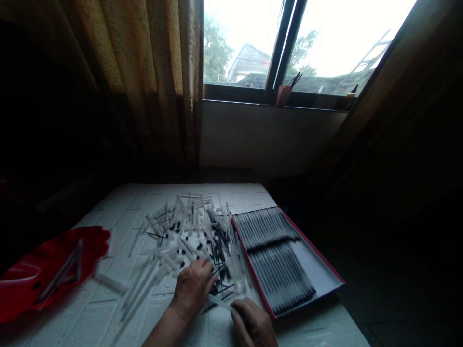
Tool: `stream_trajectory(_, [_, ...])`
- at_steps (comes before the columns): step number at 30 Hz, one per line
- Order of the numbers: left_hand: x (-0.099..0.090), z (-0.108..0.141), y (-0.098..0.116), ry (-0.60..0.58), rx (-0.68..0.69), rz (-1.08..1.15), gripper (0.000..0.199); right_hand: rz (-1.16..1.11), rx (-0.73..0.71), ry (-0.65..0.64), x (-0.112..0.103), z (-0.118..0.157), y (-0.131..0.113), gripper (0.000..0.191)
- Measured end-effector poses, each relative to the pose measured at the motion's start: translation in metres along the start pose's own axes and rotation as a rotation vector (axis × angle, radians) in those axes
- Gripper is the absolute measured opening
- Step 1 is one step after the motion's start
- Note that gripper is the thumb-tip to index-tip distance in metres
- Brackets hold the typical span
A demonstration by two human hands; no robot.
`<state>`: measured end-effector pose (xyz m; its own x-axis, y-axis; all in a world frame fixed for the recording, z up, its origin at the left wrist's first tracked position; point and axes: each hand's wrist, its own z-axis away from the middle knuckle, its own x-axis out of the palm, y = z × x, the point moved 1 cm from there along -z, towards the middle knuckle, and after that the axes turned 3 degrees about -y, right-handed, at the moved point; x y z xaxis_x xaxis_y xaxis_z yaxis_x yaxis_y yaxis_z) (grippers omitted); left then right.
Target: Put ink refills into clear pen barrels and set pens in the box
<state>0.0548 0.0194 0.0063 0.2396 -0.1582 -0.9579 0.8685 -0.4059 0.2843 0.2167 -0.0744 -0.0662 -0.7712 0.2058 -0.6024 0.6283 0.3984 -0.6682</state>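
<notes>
A loose heap of clear plastic tubes [188, 231] mixed with small black parts [220, 260] covers the middle of the white table. My left hand [193, 286] rests palm-down at the heap's near edge, with its fingers curled over the tubes and black pieces. Whether it grips anything is hidden. My right hand [253, 323] lies at the bottom edge of the picture, its fingers at the end of a clear tube [220, 302] that runs towards my left hand. Beside the heap, a red-rimmed box [271, 255] holds neat rows of dark-cored tubes.
A crumpled red plastic sheet [47, 274] with a few tubes lies at the left of the brick-patterned white table [90, 318]. A loose thick tube [110, 283] lies near it. The table's right edge drops into darkness beyond the box. A red cup [283, 95] stands on the windowsill.
</notes>
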Motion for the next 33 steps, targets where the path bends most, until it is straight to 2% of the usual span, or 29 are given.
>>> stream_trajectory(5, [-0.001,-0.009,0.004,-0.075,-0.013,-0.026,0.010,-0.030,0.004,0.023,-0.001,-0.002,-0.001,0.017])
stream_trajectory(11, [-0.005,-0.008,-0.008,-0.042,-0.016,0.044,0.017,-0.088,0.024,0.041,-0.004,-0.003,-0.006,0.017])
stream_trajectory(13, [-0.003,-0.004,-0.017,0.002,-0.024,0.193,0.016,-0.105,0.045,0.051,-0.005,-0.003,-0.006,0.018])
stream_trajectory(15, [0.001,0.003,-0.025,0.002,-0.075,0.469,0.015,-0.113,0.066,0.061,-0.005,-0.003,-0.007,0.019])
stream_trajectory(18, [0.009,0.013,-0.032,-0.042,-0.189,0.921,0.030,-0.119,0.081,0.058,-0.004,-0.001,-0.007,0.021])
stream_trajectory(20, [0.011,0.019,-0.031,-0.010,-0.228,1.114,0.040,-0.124,0.086,0.040,-0.004,-0.001,-0.007,0.022])
stream_trajectory(24, [0.011,0.025,-0.026,0.066,-0.253,1.238,0.044,-0.114,0.094,-0.003,-0.006,-0.001,-0.009,0.020])
stream_trajectory(30, [0.008,0.025,-0.026,0.112,-0.280,1.269,0.045,-0.088,0.059,0.034,-0.007,-0.002,-0.011,0.016])
stream_trajectory(33, [0.012,0.026,-0.024,0.108,-0.271,1.274,0.045,-0.076,0.033,0.006,-0.007,-0.001,-0.008,0.019])
